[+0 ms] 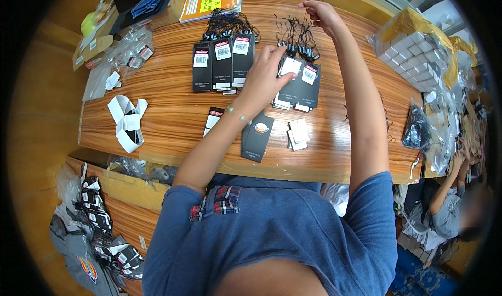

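Note:
My left hand (264, 76) rests over a pile of black hang tags (308, 89), its thumb and fingers closed around a small white tag (291, 65) on top. At the far side, my right hand (323, 16) is raised in a pinch on a thin black string (305, 14) that runs down to the black cords (300, 37) of this pile. Left of it lies a second pile of black hang tags (222, 68) with white barcode stickers and bunched cords. Nearer me are loose black cards (258, 139) and a few small white cards (299, 133).
A white paper band (125, 126) and plastic bags (137, 42) lie at left. An open carton (162, 13) and orange-white folder (212, 5) stand at the back. At right are wrapped white boxes (413, 52) and a bag of black cords (415, 128). Another person (447, 204) sits far right.

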Action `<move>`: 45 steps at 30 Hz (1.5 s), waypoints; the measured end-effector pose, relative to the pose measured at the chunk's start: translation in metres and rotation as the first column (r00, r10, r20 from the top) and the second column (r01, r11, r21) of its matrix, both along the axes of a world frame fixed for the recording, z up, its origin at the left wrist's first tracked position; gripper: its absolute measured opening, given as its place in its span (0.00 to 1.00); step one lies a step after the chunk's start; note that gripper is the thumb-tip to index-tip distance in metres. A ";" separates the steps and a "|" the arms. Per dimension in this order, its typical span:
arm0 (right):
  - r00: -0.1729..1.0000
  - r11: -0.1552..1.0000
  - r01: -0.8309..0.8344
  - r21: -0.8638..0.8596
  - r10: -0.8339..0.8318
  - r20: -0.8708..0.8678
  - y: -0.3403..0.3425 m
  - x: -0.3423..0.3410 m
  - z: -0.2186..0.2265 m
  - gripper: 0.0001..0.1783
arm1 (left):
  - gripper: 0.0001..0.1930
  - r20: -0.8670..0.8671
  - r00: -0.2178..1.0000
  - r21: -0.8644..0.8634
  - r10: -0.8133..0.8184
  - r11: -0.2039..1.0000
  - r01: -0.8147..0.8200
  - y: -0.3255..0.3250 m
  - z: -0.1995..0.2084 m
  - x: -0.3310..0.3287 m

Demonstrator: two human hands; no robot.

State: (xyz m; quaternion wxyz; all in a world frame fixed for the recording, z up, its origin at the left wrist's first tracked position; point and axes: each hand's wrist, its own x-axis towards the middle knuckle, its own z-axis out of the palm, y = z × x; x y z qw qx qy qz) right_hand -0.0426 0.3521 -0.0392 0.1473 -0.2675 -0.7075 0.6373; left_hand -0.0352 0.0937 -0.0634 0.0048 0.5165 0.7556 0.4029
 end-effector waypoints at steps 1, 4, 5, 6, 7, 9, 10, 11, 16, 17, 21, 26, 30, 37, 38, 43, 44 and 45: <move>0.999 1.000 0.011 0.025 -0.012 0.034 0.003 -0.004 -0.006 0.11 | 0.30 0.007 1.000 0.009 -0.007 1.000 0.007 -0.010 0.006 0.004; 0.988 0.998 0.027 0.055 -0.035 0.153 0.014 -0.016 -0.021 0.10 | 0.30 0.064 0.998 -0.048 0.006 0.999 -0.003 -0.048 0.020 0.017; 0.978 0.997 0.029 0.074 -0.043 0.203 0.019 -0.020 -0.026 0.09 | 0.30 0.090 0.996 -0.081 -0.006 0.997 0.013 -0.060 0.019 0.020; 0.967 0.996 0.019 0.090 -0.041 0.251 0.021 -0.026 -0.031 0.09 | 0.30 0.115 0.993 -0.117 -0.006 0.993 0.019 -0.072 0.016 0.022; 0.962 0.996 0.018 0.092 -0.043 0.269 0.020 -0.031 -0.033 0.10 | 0.30 0.141 0.990 -0.152 -0.003 0.988 0.025 -0.084 0.014 0.025; 0.941 0.971 0.025 0.239 -0.103 0.321 0.015 -0.038 -0.039 0.09 | 0.29 0.188 0.982 -0.165 0.016 0.986 0.015 -0.105 0.012 0.030; 0.928 0.949 0.028 0.313 -0.141 0.344 0.012 -0.039 -0.041 0.09 | 0.29 0.214 0.977 -0.171 0.022 0.985 0.016 -0.113 0.011 0.033; 0.928 0.949 0.026 0.314 -0.140 0.346 0.015 -0.038 -0.038 0.12 | 0.30 0.237 0.970 -0.172 0.052 0.985 -0.011 -0.118 0.010 0.035; 0.980 0.901 0.099 0.423 -0.161 0.113 0.040 -0.016 -0.043 0.17 | 0.29 0.062 0.995 -0.352 -0.080 0.931 0.097 -0.134 0.011 0.031; 0.989 0.880 0.140 0.454 -0.146 -0.022 0.038 -0.004 -0.041 0.18 | 0.29 0.060 0.992 -0.369 -0.113 0.921 0.127 -0.134 0.010 0.030; 0.951 0.888 -0.240 0.393 0.296 -0.089 -0.096 0.104 0.006 0.10 | 0.29 0.055 0.988 -0.351 -0.142 0.924 0.152 -0.121 0.001 0.027; 0.899 0.635 -0.438 0.636 0.317 0.303 -0.177 0.185 -0.009 0.16 | 0.29 0.017 0.987 -0.424 -0.162 0.892 0.154 -0.108 -0.005 0.017; 0.955 0.537 -0.298 0.789 0.173 0.242 -0.185 0.199 -0.025 0.17 | 0.25 0.042 0.980 -0.433 -0.195 0.880 0.194 -0.102 -0.007 0.007; 0.950 0.826 -0.280 0.490 0.166 0.263 -0.188 0.200 -0.036 0.18 | 0.26 0.052 0.987 -0.379 -0.151 0.912 0.159 -0.103 -0.019 0.001; 0.971 0.798 -0.226 0.558 0.143 0.189 -0.189 0.200 -0.039 0.17 | 0.27 0.063 0.986 -0.383 -0.151 0.909 0.164 -0.102 -0.021 -0.002; 0.989 0.938 -0.071 0.339 0.021 0.147 -0.194 0.206 -0.041 0.10 | 0.27 0.108 0.976 -0.336 -0.190 0.917 0.215 -0.103 -0.014 -0.006; 0.991 0.965 -0.056 0.255 0.024 0.128 -0.195 0.207 -0.040 0.09 | 0.25 0.169 0.967 -0.334 -0.192 0.912 0.239 -0.105 -0.010 -0.006; 0.994 0.985 -0.038 0.168 0.020 0.109 -0.196 0.208 -0.037 0.08 | 0.24 0.229 0.953 -0.331 -0.197 0.905 0.267 -0.107 -0.005 -0.006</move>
